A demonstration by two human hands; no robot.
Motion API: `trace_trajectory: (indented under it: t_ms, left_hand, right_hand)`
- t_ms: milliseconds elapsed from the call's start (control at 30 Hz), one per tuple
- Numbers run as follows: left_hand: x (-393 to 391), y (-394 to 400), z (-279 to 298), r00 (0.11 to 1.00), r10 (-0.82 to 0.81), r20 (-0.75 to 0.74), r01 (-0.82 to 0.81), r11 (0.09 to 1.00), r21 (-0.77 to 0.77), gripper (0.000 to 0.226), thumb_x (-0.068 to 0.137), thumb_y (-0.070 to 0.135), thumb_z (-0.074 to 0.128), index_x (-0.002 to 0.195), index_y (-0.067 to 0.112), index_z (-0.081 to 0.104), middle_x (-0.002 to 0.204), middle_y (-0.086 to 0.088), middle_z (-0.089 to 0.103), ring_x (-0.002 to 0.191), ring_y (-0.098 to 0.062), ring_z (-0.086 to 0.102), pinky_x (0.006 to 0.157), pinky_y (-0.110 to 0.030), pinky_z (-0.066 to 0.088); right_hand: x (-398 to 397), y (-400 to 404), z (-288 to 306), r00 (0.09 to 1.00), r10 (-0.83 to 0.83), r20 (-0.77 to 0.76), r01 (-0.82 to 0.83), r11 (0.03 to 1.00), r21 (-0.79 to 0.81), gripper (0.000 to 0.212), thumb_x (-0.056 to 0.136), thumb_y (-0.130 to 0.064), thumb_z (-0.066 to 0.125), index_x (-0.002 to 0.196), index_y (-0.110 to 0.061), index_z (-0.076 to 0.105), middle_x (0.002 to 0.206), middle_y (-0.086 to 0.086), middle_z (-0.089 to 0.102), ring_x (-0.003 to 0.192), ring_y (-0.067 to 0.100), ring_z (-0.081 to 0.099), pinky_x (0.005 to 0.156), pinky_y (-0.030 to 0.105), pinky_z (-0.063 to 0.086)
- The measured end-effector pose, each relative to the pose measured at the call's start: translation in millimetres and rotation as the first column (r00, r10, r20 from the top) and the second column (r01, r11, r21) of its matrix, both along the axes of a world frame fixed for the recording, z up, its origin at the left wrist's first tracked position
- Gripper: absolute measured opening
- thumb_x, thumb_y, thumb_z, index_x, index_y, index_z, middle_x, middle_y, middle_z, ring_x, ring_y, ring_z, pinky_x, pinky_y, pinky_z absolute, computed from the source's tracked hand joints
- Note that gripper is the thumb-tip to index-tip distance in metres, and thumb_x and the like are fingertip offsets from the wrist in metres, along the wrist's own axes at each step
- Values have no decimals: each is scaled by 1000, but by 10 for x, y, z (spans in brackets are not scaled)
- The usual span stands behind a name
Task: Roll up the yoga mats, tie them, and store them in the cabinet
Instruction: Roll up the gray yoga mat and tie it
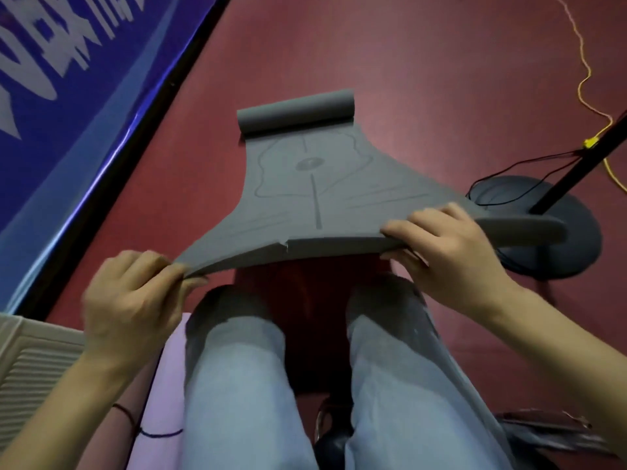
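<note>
A grey yoga mat (315,184) with printed lines lies on the red floor ahead of me, its far end curled into a roll (295,111). Its near edge is lifted off the floor above my knees. My left hand (135,300) pinches the near left corner. My right hand (444,249) grips the near edge toward the right, fingers on top and thumb under it. The near right corner (529,228) sticks out past my right hand. A small tear shows in the near edge between my hands.
A lamp stand with a round black base (549,239), a black pole and cables stands close on the right. A yellow cord (583,86) runs across the floor. A blue banner (68,96) lies at left, a pink mat (163,385) under my left leg.
</note>
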State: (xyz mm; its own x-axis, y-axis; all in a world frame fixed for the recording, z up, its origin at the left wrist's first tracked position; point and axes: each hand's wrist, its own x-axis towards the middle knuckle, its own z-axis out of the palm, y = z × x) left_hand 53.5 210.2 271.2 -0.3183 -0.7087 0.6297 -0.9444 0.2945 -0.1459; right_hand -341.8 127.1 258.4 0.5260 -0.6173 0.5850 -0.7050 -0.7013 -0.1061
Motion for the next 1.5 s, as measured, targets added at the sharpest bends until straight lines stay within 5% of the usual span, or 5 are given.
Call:
trace_trajectory:
  t_ms: [200,567,767,1233,1500]
  left_hand:
    - [-46,544,-318,993,49,-104,-14,951,310,48,103,45,51,80,11,76,75,-2,55,66,-29,52,59,-39,39]
    - [-256,814,-219,993,62,-99,-8,880,476,58,91,59,56,125,13,71,121,-1,70,110,-28,66,84,-41,47]
    - [-316,924,-111,981,21,-195,63,908,414,36,100,39,50,85,12,68,72,1,60,61,-33,56,58,-41,41]
    - [-578,811,-442,835,468,-289,-34,568,822,27,76,64,60,79,37,67,70,15,67,74,-17,64,69,-37,52]
    - [-749,981,-516,942,228,-247,-64,843,535,17,86,31,66,78,16,68,84,4,58,77,-24,41,68,-38,33]
  right_hand:
    - [-408,539,-243,999,-39,-37,53,799,599,20,88,-40,71,99,-31,56,79,-15,58,75,23,64,62,34,43]
    - [-397,1137,-513,1000,8,-8,-3,878,478,21,88,-10,55,107,-15,64,90,2,66,78,31,63,66,43,52]
    - [-452,1182,-86,999,47,6,-47,958,283,38,98,-13,34,96,-6,71,81,4,64,74,28,56,84,42,47]
    - [-489,1390,-527,997,-47,59,25,943,331,20,91,2,57,104,-4,71,114,10,67,96,34,62,74,49,49]
    - [-335,1597,-580,979,-204,-2,200,961,189,25,86,-13,67,108,-16,78,122,7,67,113,35,46,90,48,38]
